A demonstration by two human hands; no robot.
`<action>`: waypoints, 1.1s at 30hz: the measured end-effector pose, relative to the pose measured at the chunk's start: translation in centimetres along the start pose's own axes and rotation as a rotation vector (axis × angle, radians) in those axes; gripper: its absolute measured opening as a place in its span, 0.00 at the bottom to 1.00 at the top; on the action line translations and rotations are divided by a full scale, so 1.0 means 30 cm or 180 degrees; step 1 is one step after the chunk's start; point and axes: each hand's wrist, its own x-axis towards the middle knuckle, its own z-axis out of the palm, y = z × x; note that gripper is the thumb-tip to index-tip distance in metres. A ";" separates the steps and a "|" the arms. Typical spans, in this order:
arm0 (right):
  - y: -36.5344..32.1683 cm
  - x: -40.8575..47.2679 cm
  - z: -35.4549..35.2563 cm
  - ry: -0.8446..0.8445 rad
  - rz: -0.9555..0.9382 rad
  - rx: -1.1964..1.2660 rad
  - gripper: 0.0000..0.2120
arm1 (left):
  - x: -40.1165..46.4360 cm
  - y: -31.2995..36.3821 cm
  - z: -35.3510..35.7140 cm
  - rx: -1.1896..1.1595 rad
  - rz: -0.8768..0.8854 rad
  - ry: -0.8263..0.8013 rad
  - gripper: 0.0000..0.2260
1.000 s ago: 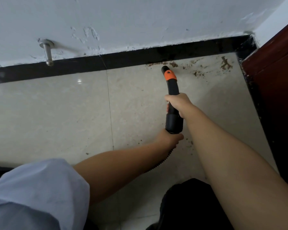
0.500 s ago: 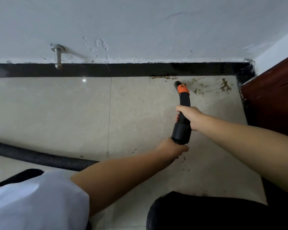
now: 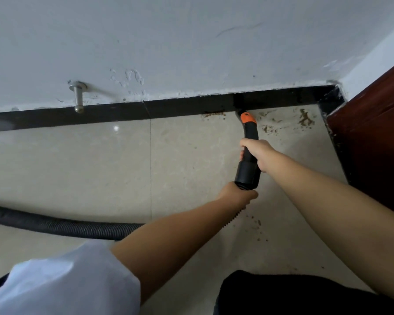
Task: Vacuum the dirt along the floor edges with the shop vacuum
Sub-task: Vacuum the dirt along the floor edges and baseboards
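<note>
Both hands close fully around the vacuum nozzle [image 3: 248, 153]: right hand [image 3: 258, 153] mid-handle, left hand [image 3: 238, 194] at the hose [image 3: 62, 226] joint. Its orange-collared tip meets the black baseboard [image 3: 168, 110] beside scattered dirt [image 3: 305, 118].

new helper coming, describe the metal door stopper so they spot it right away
Follow the black baseboard left from the corner. Just above it a short silver door stopper juts from the white wall, the only metal thing there.
</note>
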 end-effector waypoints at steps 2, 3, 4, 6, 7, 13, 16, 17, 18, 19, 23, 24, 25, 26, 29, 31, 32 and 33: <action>-0.010 0.007 0.007 -0.0002 -0.0024 -0.0014 0.06 | 0.009 0.003 -0.006 -0.0008 0.0007 0.0003 0.08; -0.009 0.008 0.010 0.0009 -0.0023 -0.0030 0.06 | 0.011 -0.001 -0.006 -0.0017 -0.0004 -0.0014 0.08; -0.008 0.008 0.013 0.0016 -0.0016 -0.0047 0.06 | 0.013 -0.006 -0.006 -0.0030 -0.0018 -0.0028 0.09; -0.005 0.009 0.019 0.0024 -0.0018 -0.0095 0.07 | 0.013 -0.012 -0.006 -0.0069 -0.0035 -0.0028 0.09; -0.003 0.009 0.022 0.0034 -0.0020 -0.0130 0.06 | 0.012 -0.015 -0.007 -0.0101 -0.0043 -0.0033 0.09; 0.009 0.004 0.059 0.0040 -0.0056 -0.0261 0.06 | 0.010 -0.038 -0.028 -0.0232 -0.0040 -0.0069 0.09; 0.013 0.001 0.078 -0.0012 -0.0082 -0.0367 0.06 | 0.005 -0.052 -0.031 -0.0310 -0.0029 -0.0038 0.09; 0.013 -0.001 0.083 -0.0024 -0.0091 -0.0389 0.06 | 0.003 -0.054 -0.033 -0.0345 -0.0020 -0.0035 0.09; 0.015 -0.002 0.087 -0.0031 -0.0099 -0.0405 0.06 | 0.003 -0.056 -0.035 -0.0370 -0.0015 -0.0031 0.09; 0.015 -0.003 0.089 -0.0032 -0.0107 -0.0425 0.06 | 0.002 -0.057 -0.036 -0.0389 -0.0010 -0.0029 0.09; 0.012 -0.011 0.101 -0.0038 -0.0141 -0.0497 0.05 | -0.004 -0.062 -0.041 -0.0446 -0.0018 -0.0021 0.09; 0.012 -0.013 0.104 -0.0038 -0.0143 -0.0499 0.04 | -0.006 -0.063 -0.041 -0.0454 -0.0027 -0.0017 0.09; 0.012 -0.014 0.106 -0.0035 -0.0141 -0.0496 0.04 | -0.008 -0.063 -0.043 -0.0464 -0.0028 -0.0010 0.09; 0.014 -0.014 0.108 -0.0028 -0.0141 -0.0495 0.04 | -0.008 -0.063 -0.046 -0.0471 -0.0026 -0.0002 0.09; 0.016 -0.014 0.118 -0.0014 -0.0163 -0.0514 0.05 | -0.010 -0.064 -0.057 -0.0482 -0.0019 0.0010 0.09; 0.017 -0.014 0.127 -0.0026 -0.0184 -0.0516 0.06 | -0.013 -0.067 -0.062 -0.0507 -0.0023 0.0018 0.09; 0.018 -0.015 0.133 -0.0039 -0.0193 -0.0531 0.06 | -0.015 -0.071 -0.064 -0.0530 -0.0025 0.0031 0.09; 0.018 -0.015 0.140 -0.0055 -0.0200 -0.0560 0.07 | -0.017 -0.074 -0.066 -0.0558 -0.0026 0.0047 0.09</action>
